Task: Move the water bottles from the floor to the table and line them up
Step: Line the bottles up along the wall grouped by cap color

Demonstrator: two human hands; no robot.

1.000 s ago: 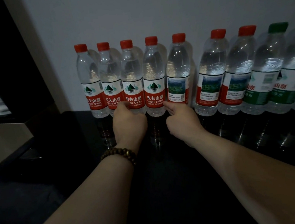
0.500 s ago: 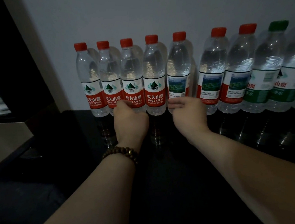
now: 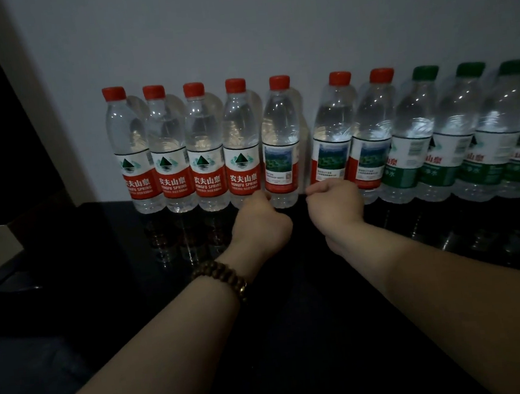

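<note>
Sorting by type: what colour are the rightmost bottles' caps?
Green caps, seen in the head view.

Dark glossy table (image 3: pixel 294 319), filling the lower half of the frame. Along its far edge, at mid-frame, one row of upright water bottles stood on it: seven red-capped bottles (image 3: pixel 205 157) from centre left, then green-capped bottles (image 3: pixel 462 147) running to the right edge. A gap separated the fifth and sixth.

Clear glossy plastic bottles (image 3: pixel 240 142), glossy black table (image 3: pixel 99 242)
</note>
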